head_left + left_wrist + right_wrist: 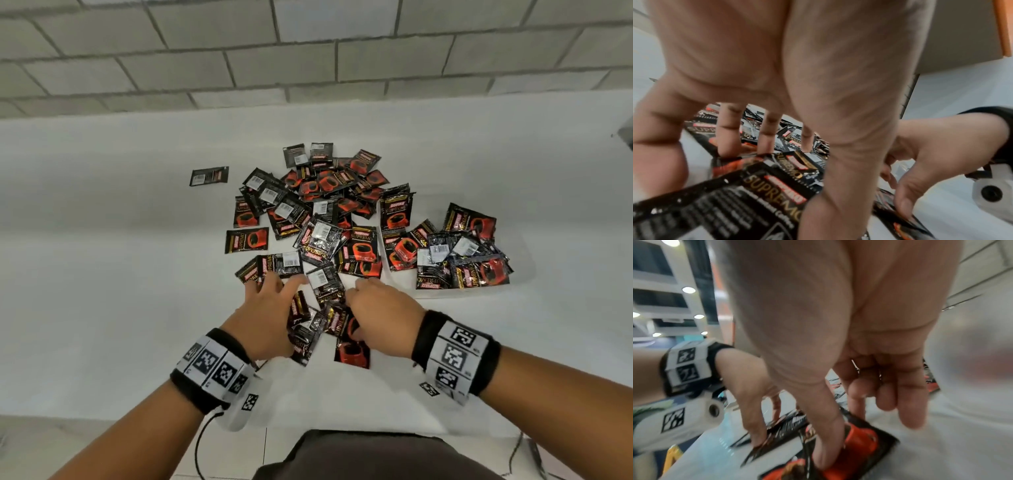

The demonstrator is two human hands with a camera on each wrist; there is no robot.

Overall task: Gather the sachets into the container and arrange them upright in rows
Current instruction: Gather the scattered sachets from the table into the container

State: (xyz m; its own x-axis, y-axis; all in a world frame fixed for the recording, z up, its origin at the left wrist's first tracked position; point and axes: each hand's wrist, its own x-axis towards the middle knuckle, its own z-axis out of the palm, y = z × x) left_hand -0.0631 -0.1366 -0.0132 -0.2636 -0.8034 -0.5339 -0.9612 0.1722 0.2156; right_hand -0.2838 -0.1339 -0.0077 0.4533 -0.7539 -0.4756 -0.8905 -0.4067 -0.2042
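Note:
Many black-and-red coffee sachets (318, 219) lie in a loose heap on the white table (102, 274). A clear shallow container (402, 281) to the right of the heap holds several sachets lying jumbled, not upright. Both hands are at the heap's near edge. My left hand (274, 291) has spread, straight fingers (766, 138) that press on sachets (777, 186) beneath the palm. My right hand (356, 301) is curled; its thumb (828, 447) presses on a sachet with a red cup (863, 439) and the index finger reaches its far edge.
One sachet (209, 176) lies apart at the far left of the heap. A grey brick wall (308, 61) bounds the table at the back. The table's front edge (137, 416) runs just below my wrists.

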